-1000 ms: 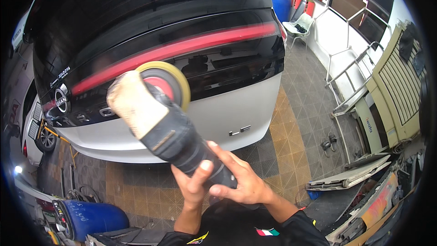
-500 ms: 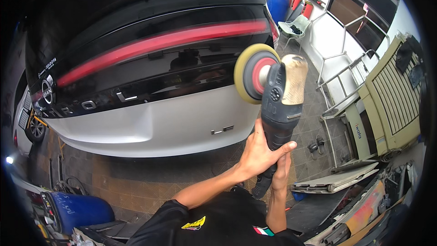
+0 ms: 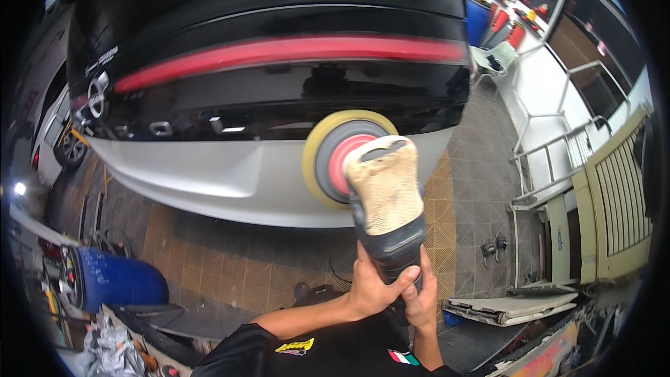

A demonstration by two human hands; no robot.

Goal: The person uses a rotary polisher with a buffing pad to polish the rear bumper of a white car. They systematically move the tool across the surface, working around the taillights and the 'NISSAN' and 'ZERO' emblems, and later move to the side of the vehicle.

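Note:
A black and tan polisher [image 3: 386, 195] is gripped low on its dark body by both my hands. My left hand [image 3: 377, 285] wraps the near left side, thumb lying across it. On the right side, lower down, my right hand [image 3: 421, 301] closes round the same body. The round pad, with its yellow foam rim [image 3: 312, 160], faces the car's tailgate [image 3: 230, 167], which is silver below and glossy black above. Whether the foam touches the panel I cannot tell. Across the black part runs a red light strip [image 3: 293, 50].
A blue barrel [image 3: 118, 278] lies at the lower left. To the right stand a metal rail frame [image 3: 555, 143] and a beige slatted cabinet [image 3: 618, 199]. Flat panels [image 3: 513, 306] are stacked near the lower right, with sandals [image 3: 494, 250] on the tiled floor [image 3: 481, 167] beyond.
The polisher has swung left and down in the picture, and its pad now overlaps the tailgate's lower right part. Both hands keep their hold. The car appears farther right as the view shifts.

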